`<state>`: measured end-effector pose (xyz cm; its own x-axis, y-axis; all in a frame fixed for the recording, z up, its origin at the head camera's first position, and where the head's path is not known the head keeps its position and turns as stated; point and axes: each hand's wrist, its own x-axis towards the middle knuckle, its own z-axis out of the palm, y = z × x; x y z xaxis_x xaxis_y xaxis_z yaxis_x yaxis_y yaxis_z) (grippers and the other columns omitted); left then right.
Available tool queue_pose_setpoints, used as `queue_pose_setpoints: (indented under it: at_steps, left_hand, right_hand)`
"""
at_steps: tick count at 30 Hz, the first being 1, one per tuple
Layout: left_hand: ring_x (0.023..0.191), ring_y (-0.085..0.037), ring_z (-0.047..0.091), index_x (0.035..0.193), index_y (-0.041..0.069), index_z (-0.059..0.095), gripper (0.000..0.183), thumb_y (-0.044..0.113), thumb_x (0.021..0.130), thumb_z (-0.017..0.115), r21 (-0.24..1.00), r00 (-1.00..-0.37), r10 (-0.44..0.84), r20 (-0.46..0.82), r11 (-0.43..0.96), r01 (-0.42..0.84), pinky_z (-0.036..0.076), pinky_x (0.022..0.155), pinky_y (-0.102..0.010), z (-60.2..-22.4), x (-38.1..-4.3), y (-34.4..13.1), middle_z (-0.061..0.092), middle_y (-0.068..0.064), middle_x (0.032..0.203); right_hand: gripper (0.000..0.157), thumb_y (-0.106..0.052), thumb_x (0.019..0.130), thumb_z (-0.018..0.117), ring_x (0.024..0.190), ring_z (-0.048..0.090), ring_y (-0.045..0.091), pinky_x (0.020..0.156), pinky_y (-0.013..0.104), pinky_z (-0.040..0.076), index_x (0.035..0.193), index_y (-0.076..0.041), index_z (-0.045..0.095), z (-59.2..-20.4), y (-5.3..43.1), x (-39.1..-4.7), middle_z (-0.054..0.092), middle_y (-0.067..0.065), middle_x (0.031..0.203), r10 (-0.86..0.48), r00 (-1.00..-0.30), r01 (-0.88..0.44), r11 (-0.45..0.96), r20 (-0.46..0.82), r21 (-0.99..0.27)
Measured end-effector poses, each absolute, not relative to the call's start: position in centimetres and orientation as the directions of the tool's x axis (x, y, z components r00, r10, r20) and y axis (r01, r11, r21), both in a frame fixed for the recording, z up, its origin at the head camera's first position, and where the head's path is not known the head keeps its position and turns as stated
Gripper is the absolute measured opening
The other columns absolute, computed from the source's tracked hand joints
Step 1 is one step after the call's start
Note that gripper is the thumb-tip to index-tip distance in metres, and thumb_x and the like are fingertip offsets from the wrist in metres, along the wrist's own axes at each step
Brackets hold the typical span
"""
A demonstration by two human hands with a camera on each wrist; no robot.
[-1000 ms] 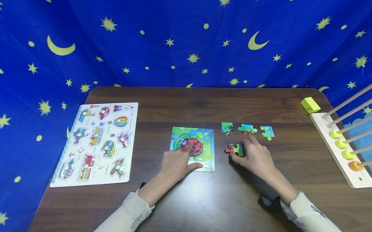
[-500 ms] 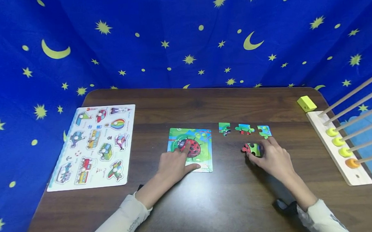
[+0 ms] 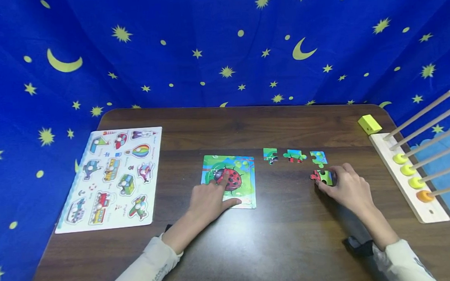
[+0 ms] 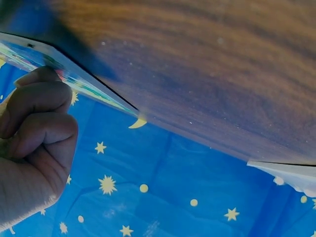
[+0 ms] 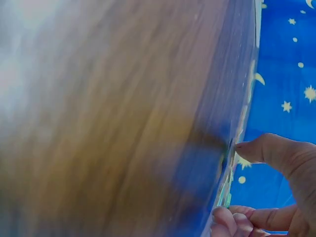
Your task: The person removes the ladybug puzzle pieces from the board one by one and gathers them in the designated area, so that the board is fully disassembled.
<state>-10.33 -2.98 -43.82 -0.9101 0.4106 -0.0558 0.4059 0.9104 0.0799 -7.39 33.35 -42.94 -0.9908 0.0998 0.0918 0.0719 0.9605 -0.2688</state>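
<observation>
My left hand (image 3: pixel 207 201) rests its outstretched index finger on a square ladybug puzzle board (image 3: pixel 248 188), the thumb lying along the lower edge. In the left wrist view the other fingers of the left hand (image 4: pixel 42 128) are curled in. To the right, my right hand (image 3: pixel 349 188) holds a red and green puzzle piece (image 3: pixel 326 177) between thumb and fingers, low over the table. Just beyond it lie three more pieces in a row: a left puzzle piece (image 3: pixel 270 154), a middle puzzle piece (image 3: pixel 294 155) and a right puzzle piece (image 3: pixel 319 157).
On the left lies a white peg puzzle board (image 3: pixel 155 175) with vehicle pictures. A wooden base (image 3: pixel 432 209) with upright rods and several rings stands at the right, a yellow block (image 3: pixel 369 124) behind it. A blue star-patterned curtain (image 3: pixel 188 39) hangs behind the table (image 3: pixel 232 252).
My right hand has moved to the right with the puzzle piece, away from the ladybug board to in front of the right-hand piece. The left hand has stayed on the board.
</observation>
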Motion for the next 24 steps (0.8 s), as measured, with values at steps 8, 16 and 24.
queue_pose_setpoints:
  at_steps: [8,16,24]
  left_hand:
    - [0.045,-0.017,0.04,0.146,0.02,0.052,0.087,0.076,0.08,0.06,0.084,-0.911,0.409,-0.052,0.911,0.404,0.029,0.044,-0.03,-43.8,-10.3,-3.1,0.051,-0.003,0.061]
    - [0.044,-0.015,0.033,0.146,0.02,0.051,0.088,0.076,0.08,0.06,0.066,-0.908,0.416,-0.049,0.908,0.413,0.025,0.043,-0.028,-43.8,-10.4,-3.0,0.047,-0.002,0.058]
    - [0.045,-0.013,0.03,0.147,0.019,0.05,0.089,0.077,0.08,0.058,0.068,-0.907,0.417,-0.065,0.908,0.413,0.024,0.042,-0.027,-43.8,-10.4,-3.1,0.043,-0.001,0.056]
  right_hand:
    - [0.056,-0.038,0.077,0.081,0.079,0.062,0.042,0.064,0.06,0.047,0.108,0.007,0.066,-43.2,34.6,-7.8,0.061,0.022,0.099,0.067,-0.995,0.043,0.958,0.075,-0.282]
    - [0.055,-0.037,0.08,0.079,0.081,0.06,0.031,0.065,0.052,0.046,0.112,0.006,0.067,-43.0,35.1,-8.0,0.062,0.014,0.091,0.045,-0.999,0.042,0.949,0.002,-0.312]
    - [0.063,-0.044,0.08,0.079,0.079,0.056,0.027,0.063,0.043,0.043,0.117,0.005,0.066,-42.8,35.3,-7.9,0.06,0.011,0.089,0.03,-0.999,0.038,0.949,-0.031,-0.311]
